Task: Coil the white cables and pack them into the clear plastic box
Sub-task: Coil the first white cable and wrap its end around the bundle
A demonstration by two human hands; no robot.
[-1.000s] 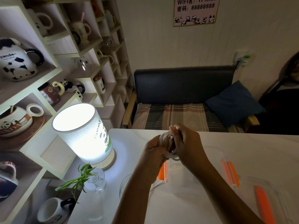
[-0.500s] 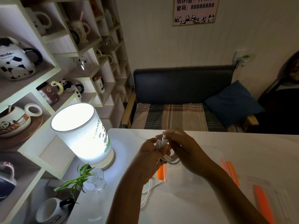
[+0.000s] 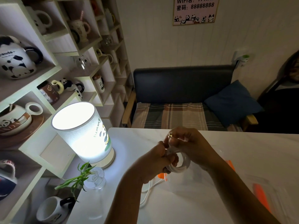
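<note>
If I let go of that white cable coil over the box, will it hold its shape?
Probably not. The white cable coil looks springy and untied, kept round only by the left hand and right hand. Its loose tail likely drags.

Glossy white cable [image 3: 182, 165], clear plastic box [image 3: 194, 180], seemingly marble-look table [image 3: 250, 152], glazed mugs [image 3: 16, 60]

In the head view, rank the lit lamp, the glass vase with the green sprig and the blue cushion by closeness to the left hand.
From the left hand:
1. Glass vase, to its left, near the table's edge.
2. Lit lamp, farther left and back.
3. Blue cushion, on the bench beyond the table.
</note>
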